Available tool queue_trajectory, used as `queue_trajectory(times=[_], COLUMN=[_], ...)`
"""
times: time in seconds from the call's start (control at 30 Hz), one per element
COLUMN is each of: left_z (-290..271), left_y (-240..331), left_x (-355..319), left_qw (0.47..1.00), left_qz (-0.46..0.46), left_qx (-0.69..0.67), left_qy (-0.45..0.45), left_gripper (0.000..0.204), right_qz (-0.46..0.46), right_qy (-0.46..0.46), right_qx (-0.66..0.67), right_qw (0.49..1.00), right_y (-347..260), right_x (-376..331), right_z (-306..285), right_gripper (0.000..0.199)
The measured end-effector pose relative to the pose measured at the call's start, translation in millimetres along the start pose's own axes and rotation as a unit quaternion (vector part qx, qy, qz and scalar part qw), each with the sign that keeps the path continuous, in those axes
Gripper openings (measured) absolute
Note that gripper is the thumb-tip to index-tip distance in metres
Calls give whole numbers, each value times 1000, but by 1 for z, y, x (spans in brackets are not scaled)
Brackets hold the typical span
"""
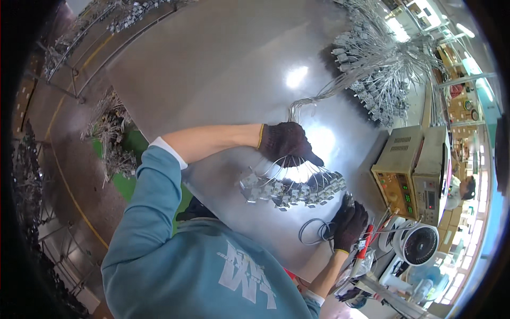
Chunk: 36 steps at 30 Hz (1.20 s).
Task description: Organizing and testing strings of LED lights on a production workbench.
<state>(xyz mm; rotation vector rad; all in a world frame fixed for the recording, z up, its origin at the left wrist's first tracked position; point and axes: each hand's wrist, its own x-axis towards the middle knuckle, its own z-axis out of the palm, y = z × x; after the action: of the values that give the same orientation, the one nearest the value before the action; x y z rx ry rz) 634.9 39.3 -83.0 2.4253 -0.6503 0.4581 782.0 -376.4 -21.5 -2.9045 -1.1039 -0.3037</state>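
My left hand (pixel 287 143), in a dark knitted glove with a yellow cuff, is closed around a bundle of thin grey cables (pixel 294 111). Below it the cable ends fan out to a row of small grey connectors (pixel 300 195) lying on the metal table (pixel 212 80). My right hand (pixel 348 226), gloved the same way, is closed just right of the row's end. A small greyish piece shows at its fingertips, too small to name. Beside that hand a thin dark cable (pixel 308 231) lies in loops, partly hidden by it.
Two bench instruments (pixel 398 173) with lit displays stand at the right, near a small round fan (pixel 419 244). A red-handled tool (pixel 365 242) lies by my right wrist. A large heap of cables with connectors (pixel 372 69) covers the far right; more cables (pixel 114 138) hang at the left.
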Motion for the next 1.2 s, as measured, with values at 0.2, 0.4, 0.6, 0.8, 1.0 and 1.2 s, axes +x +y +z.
queue_trajectory(times=[0.2,0.4,0.6,0.8,1.0,1.2], left_z=[-32,-28,-13,-22,-17,-16], left_y=[21,14,7,10,7,6], left_x=[13,7,7,6,0,-3], left_qw=[992,992,996,995,997,999], left_qz=[-50,-64,-50,-61,-54,-17], left_qx=[49,57,66,46,21,30], left_qy=[-104,-97,-32,-71,-51,-6], left_gripper=[65,71,56,77,76,73], right_qz=[55,150,145,25,-136,-241], right_qy=[-14,-45,-36,-33,-8,16], right_qx=[164,474,449,438,184,103], right_qw=[985,867,881,898,973,965], right_y=[-37,-45,-60,-59,-80,-77], right_x=[-1,13,20,46,55,64], right_z=[-21,-50,-63,-53,-79,-83], right_gripper=[43,41,32,33,33,32])
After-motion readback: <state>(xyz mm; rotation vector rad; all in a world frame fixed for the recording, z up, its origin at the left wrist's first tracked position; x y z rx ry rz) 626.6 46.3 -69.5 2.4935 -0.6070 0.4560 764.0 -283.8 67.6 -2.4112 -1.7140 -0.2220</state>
